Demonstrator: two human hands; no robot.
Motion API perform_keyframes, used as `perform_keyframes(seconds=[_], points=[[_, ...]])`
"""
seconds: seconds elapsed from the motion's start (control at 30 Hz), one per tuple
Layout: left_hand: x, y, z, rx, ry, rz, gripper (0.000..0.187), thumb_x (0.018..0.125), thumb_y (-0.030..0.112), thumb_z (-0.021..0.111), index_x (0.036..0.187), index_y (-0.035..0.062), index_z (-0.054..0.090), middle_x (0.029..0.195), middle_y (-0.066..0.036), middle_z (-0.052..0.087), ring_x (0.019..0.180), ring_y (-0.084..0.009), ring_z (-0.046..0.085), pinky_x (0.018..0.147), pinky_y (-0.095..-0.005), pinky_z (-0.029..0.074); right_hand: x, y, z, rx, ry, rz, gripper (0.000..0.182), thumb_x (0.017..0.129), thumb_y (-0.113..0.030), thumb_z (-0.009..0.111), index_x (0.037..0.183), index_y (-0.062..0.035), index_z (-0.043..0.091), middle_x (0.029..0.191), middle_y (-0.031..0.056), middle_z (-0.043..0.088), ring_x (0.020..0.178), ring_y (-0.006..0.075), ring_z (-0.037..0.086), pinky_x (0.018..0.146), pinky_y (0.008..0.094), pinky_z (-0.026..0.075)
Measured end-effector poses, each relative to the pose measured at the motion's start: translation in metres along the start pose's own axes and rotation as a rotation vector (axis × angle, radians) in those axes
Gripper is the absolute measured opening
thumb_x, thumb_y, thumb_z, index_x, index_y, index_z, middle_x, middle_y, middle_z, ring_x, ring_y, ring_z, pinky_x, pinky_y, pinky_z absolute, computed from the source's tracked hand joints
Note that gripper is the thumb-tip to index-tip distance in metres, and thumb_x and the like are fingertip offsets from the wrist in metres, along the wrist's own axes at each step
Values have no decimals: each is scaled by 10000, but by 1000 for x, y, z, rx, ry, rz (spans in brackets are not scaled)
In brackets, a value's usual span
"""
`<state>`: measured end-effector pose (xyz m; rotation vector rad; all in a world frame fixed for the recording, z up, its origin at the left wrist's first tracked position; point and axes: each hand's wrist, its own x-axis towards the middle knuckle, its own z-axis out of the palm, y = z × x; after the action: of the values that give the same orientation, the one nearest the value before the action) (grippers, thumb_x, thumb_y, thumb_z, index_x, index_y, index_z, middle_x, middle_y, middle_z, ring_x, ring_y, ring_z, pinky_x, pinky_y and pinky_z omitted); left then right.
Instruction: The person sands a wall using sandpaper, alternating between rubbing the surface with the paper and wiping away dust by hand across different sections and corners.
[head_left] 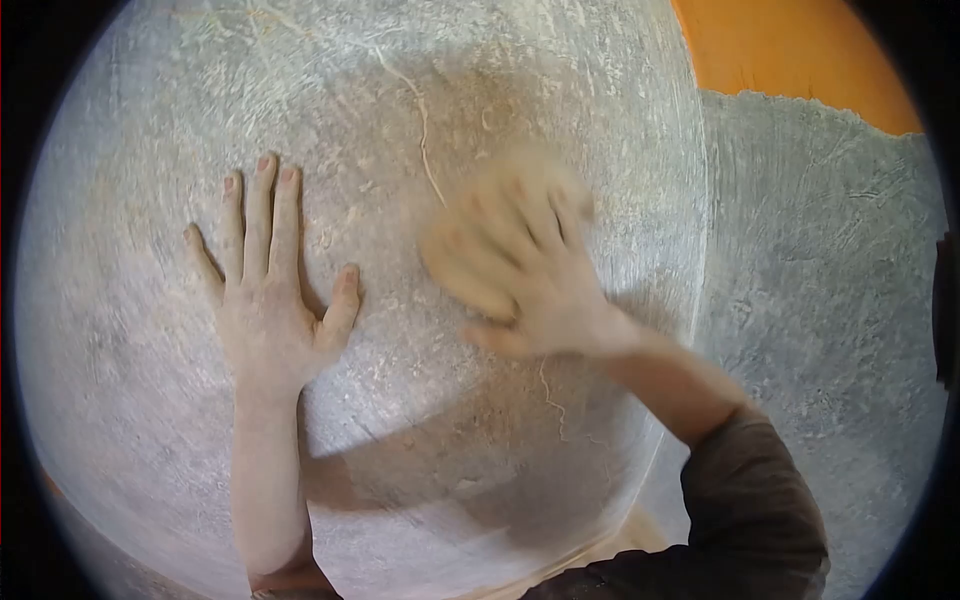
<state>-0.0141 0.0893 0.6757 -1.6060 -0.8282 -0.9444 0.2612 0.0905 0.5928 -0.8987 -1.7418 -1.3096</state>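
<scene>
My left hand (268, 290) lies flat on a grey plastered wall (420, 440), fingers spread and pointing up, holding nothing. My right hand (535, 265) is blurred by motion against the same wall, to the right of the left hand. Its fingers press over a tan pad (455, 265), whose edge shows at the left of the fingers; the blur hides the pad's exact shape. A thin crack (425, 140) runs down the plaster just above the right hand. Both hands and forearms are dusted pale, and a dark sleeve (750, 500) covers my right upper arm.
A vertical corner edge (703, 220) ends this wall face on the right. Beyond it a second grey plastered face (830, 300) continues, with a bare orange area (790, 50) above its ragged upper border.
</scene>
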Motion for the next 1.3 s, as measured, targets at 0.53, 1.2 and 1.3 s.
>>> perform_keyframes(seconds=[0.53,1.2,1.3], points=[[43,31,13,-30,45,93,900,762,388,607,1566,59,372,1640,-125,341,1553,-310,220,1244,-575,22,-92,65,2,-51,26,226,979,855,-720,559,1590,-123,313,1667,188,213,1539,403,179,1219,620,140],[103,90,20,-43,28,286,834,808,446,578,1565,152,387,1634,-31,358,1546,-234,238,1267,-544,65,-60,147,-25,-154,132,366,932,897,-674,545,1526,0,405,1597,232,354,1501,420,274,1223,551,170],[117,103,23,-70,29,277,825,811,450,569,1559,150,396,1628,-32,366,1543,-236,246,1267,-544,70,74,202,-34,-156,282,407,908,936,-681,481,1572,-50,333,1635,194,288,1527,384,213,1250,486,141]])
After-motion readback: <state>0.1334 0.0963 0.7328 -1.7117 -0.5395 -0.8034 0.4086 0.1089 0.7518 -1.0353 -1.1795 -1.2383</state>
